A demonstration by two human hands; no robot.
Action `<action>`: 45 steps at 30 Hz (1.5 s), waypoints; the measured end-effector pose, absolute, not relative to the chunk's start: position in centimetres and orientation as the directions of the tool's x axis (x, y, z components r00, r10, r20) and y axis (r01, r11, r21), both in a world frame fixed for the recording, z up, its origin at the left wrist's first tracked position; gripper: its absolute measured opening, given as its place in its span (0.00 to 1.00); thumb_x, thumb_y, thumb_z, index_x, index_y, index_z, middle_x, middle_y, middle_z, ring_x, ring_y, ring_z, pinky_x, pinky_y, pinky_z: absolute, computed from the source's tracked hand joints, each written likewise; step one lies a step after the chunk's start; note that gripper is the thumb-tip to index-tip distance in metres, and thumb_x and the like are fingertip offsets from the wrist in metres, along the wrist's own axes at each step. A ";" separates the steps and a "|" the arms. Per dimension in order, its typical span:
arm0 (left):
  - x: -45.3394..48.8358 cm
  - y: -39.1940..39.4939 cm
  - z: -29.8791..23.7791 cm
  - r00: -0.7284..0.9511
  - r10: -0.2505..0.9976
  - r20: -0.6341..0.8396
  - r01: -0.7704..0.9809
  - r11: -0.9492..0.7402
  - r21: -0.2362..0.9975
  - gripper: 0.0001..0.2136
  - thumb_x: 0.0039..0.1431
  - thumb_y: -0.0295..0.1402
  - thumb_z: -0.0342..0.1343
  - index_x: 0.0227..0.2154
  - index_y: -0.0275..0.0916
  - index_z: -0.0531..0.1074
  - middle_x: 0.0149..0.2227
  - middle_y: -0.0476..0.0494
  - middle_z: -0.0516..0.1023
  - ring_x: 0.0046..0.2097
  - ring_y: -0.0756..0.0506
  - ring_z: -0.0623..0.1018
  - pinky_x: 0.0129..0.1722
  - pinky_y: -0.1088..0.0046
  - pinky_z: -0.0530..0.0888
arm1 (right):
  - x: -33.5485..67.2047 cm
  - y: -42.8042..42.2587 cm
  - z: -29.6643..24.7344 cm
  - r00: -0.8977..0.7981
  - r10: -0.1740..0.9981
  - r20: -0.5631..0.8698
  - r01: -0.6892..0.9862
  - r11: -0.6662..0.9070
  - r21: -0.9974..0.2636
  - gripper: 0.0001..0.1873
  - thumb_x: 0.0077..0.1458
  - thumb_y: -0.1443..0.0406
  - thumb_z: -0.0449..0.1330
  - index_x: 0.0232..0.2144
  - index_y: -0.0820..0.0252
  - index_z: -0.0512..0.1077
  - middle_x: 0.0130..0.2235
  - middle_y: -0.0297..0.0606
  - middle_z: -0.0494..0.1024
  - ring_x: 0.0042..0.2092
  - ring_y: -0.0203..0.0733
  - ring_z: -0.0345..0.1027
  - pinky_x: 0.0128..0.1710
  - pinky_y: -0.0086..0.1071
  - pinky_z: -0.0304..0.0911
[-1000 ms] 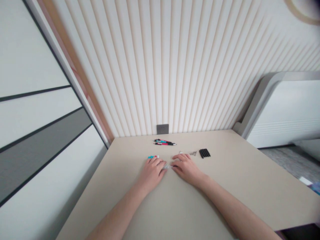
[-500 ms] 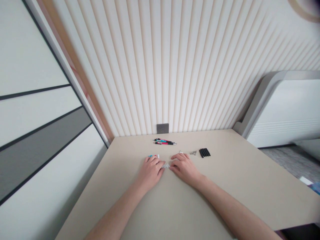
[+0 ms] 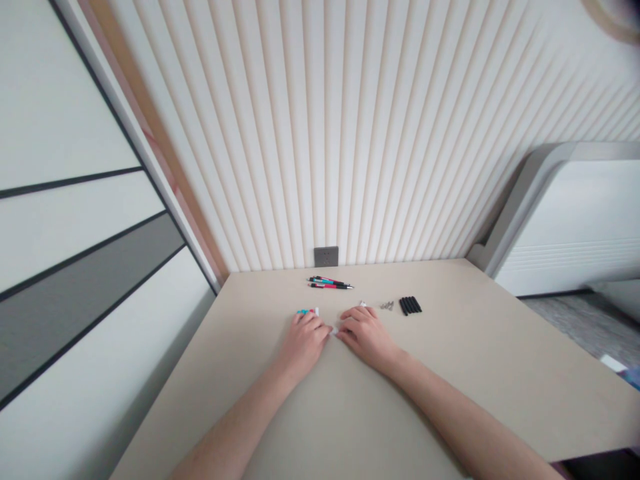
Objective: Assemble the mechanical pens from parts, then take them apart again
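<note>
My left hand [image 3: 305, 341] and my right hand [image 3: 366, 333] lie knuckles-up on the beige table [image 3: 450, 373], their thumbs and forefingers meeting. Both pinch a small pale part [image 3: 333, 329] between them; most of it is hidden by the fingers. Small teal and red pieces [image 3: 307, 311] lie just beyond my left fingertips. A tiny whitish bit [image 3: 361, 304] shows past my right fingertips.
Three pens [image 3: 329, 283], red and teal, lie near the wall under a grey socket [image 3: 325, 256]. To the right are tiny metal bits [image 3: 386, 305] and a row of black tubes [image 3: 410, 305]. A white unit [image 3: 570, 220] stands beyond the table's right corner.
My hands have drawn slightly closer together and a little farther from me. Less of the pale part shows between the fingers than a second ago.
</note>
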State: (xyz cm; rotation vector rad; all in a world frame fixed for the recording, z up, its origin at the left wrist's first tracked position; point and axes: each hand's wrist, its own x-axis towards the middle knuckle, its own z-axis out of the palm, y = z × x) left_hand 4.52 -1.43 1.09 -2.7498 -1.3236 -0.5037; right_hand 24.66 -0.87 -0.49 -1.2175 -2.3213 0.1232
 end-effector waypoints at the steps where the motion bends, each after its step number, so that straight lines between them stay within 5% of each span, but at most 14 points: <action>1: 4.5 -1.4 1.0 0.580 0.753 0.312 0.769 -0.632 0.097 0.07 0.63 0.27 0.54 0.38 0.42 0.76 0.37 0.46 0.77 0.46 0.42 0.72 0.46 0.62 0.64 | 24.6 -0.9 -0.5 -0.467 0.790 0.398 0.747 0.593 -0.301 0.06 0.59 0.62 0.61 0.31 0.56 0.76 0.43 0.38 0.78 0.48 0.43 0.66 0.50 0.39 0.56; 45: 4.4 -0.8 0.2 0.610 0.706 0.359 0.749 -0.662 0.027 0.07 0.64 0.28 0.55 0.35 0.44 0.78 0.36 0.46 0.76 0.45 0.43 0.72 0.46 0.62 0.63 | 24.5 -1.1 0.0 -0.417 0.827 0.377 0.794 0.534 -0.292 0.09 0.62 0.60 0.58 0.33 0.56 0.75 0.40 0.38 0.79 0.46 0.42 0.67 0.49 0.38 0.54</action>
